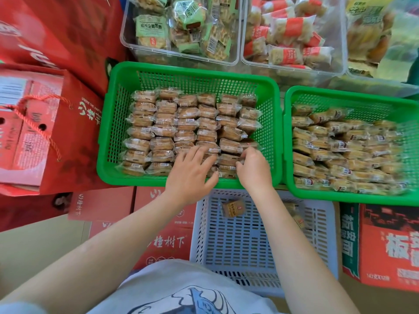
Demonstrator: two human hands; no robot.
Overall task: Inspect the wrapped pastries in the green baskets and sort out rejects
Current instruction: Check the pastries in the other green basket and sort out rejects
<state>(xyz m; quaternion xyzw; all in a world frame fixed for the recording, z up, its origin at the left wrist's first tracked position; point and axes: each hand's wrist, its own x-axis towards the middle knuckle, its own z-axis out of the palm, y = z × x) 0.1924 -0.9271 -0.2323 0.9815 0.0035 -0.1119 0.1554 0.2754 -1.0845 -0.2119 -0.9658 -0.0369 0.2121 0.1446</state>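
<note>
Pastries [192, 130] in clear wrappers stand packed on edge in tidy rows in the left green basket [118, 123], probably so each label and seal can be checked by leafing through them; a second green basket [288, 141] just to its right holds a looser pile. Both hands work the rows at the near edge of the left basket: the left hand [190, 175] rests with fingers spread flat across the packets, seemingly steadying them, while the right hand [254, 168] curls its fingers round one packet. A pale basket [322, 223] sits in front, below the green ones, holding a couple of lone pastries, likely the rejects.
</note>
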